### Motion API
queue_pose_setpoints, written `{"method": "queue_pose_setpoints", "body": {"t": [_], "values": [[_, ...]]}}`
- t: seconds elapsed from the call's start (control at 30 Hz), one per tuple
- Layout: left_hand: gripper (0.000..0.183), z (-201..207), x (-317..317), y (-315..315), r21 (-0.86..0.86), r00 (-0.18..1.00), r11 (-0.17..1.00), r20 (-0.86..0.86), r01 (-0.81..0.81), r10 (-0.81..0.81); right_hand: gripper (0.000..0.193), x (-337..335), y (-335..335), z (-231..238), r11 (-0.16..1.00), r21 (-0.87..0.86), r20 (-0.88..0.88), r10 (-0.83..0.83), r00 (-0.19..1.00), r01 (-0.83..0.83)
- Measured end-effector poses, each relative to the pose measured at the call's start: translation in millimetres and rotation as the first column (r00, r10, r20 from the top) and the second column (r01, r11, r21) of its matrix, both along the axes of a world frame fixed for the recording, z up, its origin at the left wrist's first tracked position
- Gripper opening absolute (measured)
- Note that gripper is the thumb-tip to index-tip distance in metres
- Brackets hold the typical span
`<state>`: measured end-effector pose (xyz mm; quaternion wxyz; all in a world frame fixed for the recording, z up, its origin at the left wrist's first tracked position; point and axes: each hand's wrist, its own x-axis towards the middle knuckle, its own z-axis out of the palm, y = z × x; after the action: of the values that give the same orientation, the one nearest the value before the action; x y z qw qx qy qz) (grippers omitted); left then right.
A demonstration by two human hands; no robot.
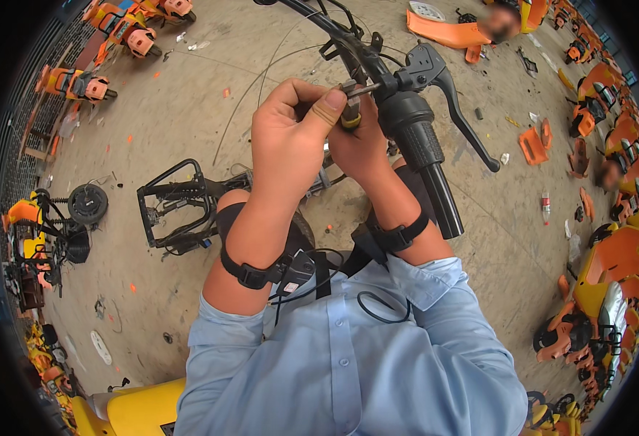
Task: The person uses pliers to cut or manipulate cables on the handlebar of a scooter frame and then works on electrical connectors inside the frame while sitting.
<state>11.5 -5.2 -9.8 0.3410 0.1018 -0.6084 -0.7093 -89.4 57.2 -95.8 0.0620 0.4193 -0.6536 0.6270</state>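
Observation:
My left hand (285,138) is closed, thumb and forefinger pinched together beside the handlebar (356,57); what lies between them is mostly hidden. Just behind it, my right hand (363,151) is closed around what looks like a pair of pliers (350,116), with a metal head and a dark and yellow handle. A thin metal rod (365,90) runs from the fingertips to the clamp of the black brake lever (463,120). Beside the hands, a ribbed black grip (417,138) continues into a smooth black tube (443,200).
A black metal frame (178,207) stands to the left of my legs, near a loose wheel (88,204). Orange and yellow scooters (603,269) line the right side. Orange panels (443,29) and scraps lie about the concrete floor (167,123). Another person (499,23) is at the far right, blurred.

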Motion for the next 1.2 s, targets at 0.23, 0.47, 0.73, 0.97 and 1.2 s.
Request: {"method": "queue_pose_setpoints", "body": {"t": [0.23,0.47,0.73,0.97,1.2], "values": [[0.020,1.8,4.8,3.3,-0.066,0.999,0.997,-0.014,-0.040,0.039,0.031,53.4,39.4,40.2,0.996,0.049,0.384,0.052,0.922,-0.077],[0.019,0.2,-2.9,1.3,-0.071,0.995,0.995,-0.069,-0.071,0.066,0.036,46.7,32.4,41.2,0.998,0.064,0.280,-0.009,0.960,-0.009],[0.019,-2.5,-3.6,-6.2,-0.033,1.000,0.999,0.027,-0.014,0.015,0.046,-10.1,1.0,-5.9,0.999,0.029,-0.054,-0.024,0.998,0.026],[0.017,-1.1,2.3,1.7,-0.170,0.993,0.979,-0.050,-0.112,0.105,0.031,41.0,29.4,38.4,0.999,0.004,0.284,0.030,0.958,-0.032],[0.012,5.4,10.8,-1.7,-0.633,0.960,0.729,-0.089,-0.261,0.265,0.037,47.2,59.2,53.6,0.951,0.299,0.331,-0.028,0.943,-0.077]]}}
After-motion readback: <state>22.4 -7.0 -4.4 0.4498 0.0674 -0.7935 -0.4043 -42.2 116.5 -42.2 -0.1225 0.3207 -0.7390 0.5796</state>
